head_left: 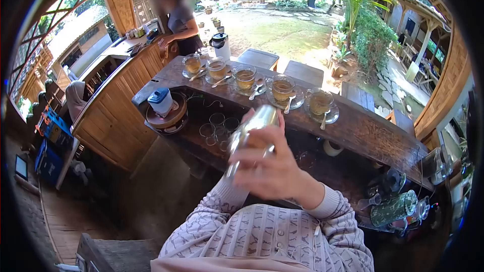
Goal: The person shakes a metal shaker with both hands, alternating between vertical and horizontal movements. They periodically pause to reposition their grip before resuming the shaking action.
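Note:
A shiny metal shaker point(256, 130) is held tilted in front of my chest, partly smeared by motion. My right hand point(275, 163) wraps round its near side. Behind the shaker, my left hand point(248, 116) shows only in part, its fingers against the metal. Beyond my hands, several glass cups of amber drink stand on saucers with spoons along the wooden counter point(368, 133); one cup point(283, 88) is just past the shaker's top.
Empty glasses point(217, 130) sit on the lower shelf, left of my hands. A blue-lidded container point(161, 102) rests on a round wooden stand. Glass vessels and a green patterned jar point(394, 207) stand right. Another person point(179, 17) stands at the far-left counter.

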Motion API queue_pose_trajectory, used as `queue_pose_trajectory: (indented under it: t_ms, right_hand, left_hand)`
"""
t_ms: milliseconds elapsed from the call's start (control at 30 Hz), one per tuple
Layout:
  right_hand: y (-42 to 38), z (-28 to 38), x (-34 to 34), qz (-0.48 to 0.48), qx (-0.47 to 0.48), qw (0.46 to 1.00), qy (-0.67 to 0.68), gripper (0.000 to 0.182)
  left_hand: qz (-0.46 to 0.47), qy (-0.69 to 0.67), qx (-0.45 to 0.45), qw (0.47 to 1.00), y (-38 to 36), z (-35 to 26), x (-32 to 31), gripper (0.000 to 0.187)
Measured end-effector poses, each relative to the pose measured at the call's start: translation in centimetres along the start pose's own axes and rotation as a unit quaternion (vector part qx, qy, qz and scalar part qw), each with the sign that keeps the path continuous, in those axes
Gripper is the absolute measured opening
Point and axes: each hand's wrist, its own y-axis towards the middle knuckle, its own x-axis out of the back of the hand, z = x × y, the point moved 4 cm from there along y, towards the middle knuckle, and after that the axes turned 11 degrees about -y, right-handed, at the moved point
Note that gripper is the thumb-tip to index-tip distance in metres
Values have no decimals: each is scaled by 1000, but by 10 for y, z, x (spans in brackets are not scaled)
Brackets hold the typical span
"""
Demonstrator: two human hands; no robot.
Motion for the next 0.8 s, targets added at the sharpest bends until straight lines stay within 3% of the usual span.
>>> queue_pose_trajectory:
  t_ms: [33,100,133,167,233,267,300,400,433,467,500,533,567,633,667,700,733,767,800]
  right_hand:
    - [6,17,8,-30,82,996,22,26]
    - [5,37,17,-82,195,977,26,29]
    - [2,34,18,-83,193,977,26,29]
    - [-3,24,16,-67,161,984,22,28]
    - [-6,-2,5,-64,104,992,-18,21]
    - [-19,-27,-9,23,-6,1000,-14,24]
    - [-34,-56,-18,4,-131,986,105,34]
    - [-31,-59,3,-54,-160,968,185,42]
    - [-16,-34,23,-56,-41,991,116,44]
    - [-8,-10,38,-58,78,994,47,46]
    - [-13,4,50,-74,134,988,-30,52]
    - [-17,6,54,-166,144,975,-11,53]
    - [-21,6,57,-257,153,954,7,54]
    - [-30,-5,67,-257,147,955,26,51]
    - [-42,-27,59,-226,-40,967,112,52]
    - [-59,-49,43,-183,-225,937,196,54]
    - [-67,-67,26,-180,-238,921,251,57]
    - [-75,-82,8,-174,-252,901,307,62]
    - [-87,-84,-6,-173,-254,899,312,62]
  left_hand:
    - [37,-44,-23,998,0,16,-31,65]
    - [218,55,-64,972,-5,40,-75,65]
    - [227,54,-70,970,-5,48,-82,64]
    - [226,53,-72,970,-4,43,-75,64]
    - [53,-156,109,980,4,28,-33,57]
    - [137,-44,-116,983,2,24,5,54]
    - [142,-42,-116,982,6,14,24,54]
    - [67,98,-170,978,25,-20,54,56]
    - [5,-61,-87,994,14,21,-2,60]
    - [72,-48,-85,993,5,49,-54,64]
    - [138,-30,-82,987,-2,61,-87,67]
    - [222,93,-120,963,-15,53,-105,70]
    - [301,215,-155,916,-26,52,-119,72]
    - [379,202,-362,827,-49,79,-140,74]
    - [412,217,-467,752,-58,76,-139,72]
    - [413,222,-468,749,-53,76,-131,72]
    - [329,362,-632,601,-55,73,-117,71]
    - [220,473,-750,407,-60,72,-103,72]
    - [193,577,-727,319,-55,62,-92,73]
